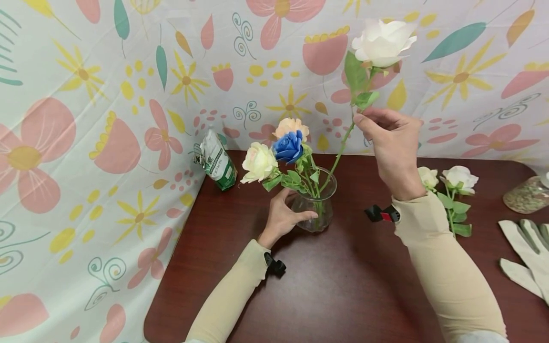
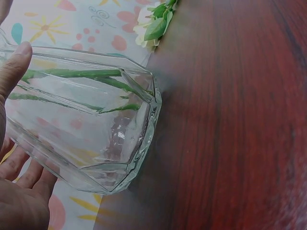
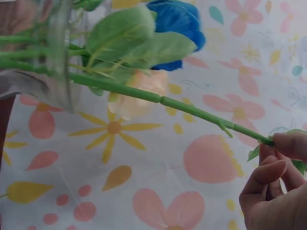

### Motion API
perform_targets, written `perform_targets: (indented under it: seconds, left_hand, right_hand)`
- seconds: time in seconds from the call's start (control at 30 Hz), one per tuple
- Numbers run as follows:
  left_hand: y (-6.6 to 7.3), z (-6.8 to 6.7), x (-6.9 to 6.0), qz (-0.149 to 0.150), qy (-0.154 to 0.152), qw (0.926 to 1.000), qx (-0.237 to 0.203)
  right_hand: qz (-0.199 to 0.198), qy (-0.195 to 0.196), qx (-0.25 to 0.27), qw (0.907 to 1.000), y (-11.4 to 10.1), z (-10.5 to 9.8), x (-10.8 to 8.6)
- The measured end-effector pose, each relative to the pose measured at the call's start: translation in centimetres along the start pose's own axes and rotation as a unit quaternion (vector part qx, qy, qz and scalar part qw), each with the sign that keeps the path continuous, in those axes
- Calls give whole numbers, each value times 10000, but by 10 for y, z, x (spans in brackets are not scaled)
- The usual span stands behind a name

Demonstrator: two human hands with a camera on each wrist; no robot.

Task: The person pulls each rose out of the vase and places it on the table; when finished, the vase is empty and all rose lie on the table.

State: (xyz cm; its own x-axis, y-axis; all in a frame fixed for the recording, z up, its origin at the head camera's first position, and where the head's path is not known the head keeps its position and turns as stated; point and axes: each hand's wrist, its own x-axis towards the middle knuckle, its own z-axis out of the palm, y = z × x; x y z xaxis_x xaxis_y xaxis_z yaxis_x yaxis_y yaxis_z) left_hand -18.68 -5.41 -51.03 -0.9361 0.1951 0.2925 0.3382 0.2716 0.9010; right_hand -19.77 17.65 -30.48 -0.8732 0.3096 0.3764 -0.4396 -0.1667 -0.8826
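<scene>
A clear glass vase stands on the table, with a cream rose, a blue rose and a peach flower in it. My left hand grips the vase from its left side, thumb in front. In the left wrist view, the fingers lie along the other side of the glass. With thumb and fingertips, my right hand pinches the stem of a tall white rose. That green stem slants down into the vase mouth; other stems show through the glass.
Two pale roses lie on the table to the right. Beyond them are a glass jar and white-and-grey gloves. A green-and-white bag stands at the back left. Patterned cloth hangs behind and at the left.
</scene>
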Motion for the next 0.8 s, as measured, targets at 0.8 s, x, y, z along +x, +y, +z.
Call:
perform_targets:
  seconds: [0.8]
  left_hand:
    - [3,1,0,-19,59,10000,44]
  right_hand:
    - [-252,915,1490,9843,-34,-25,8]
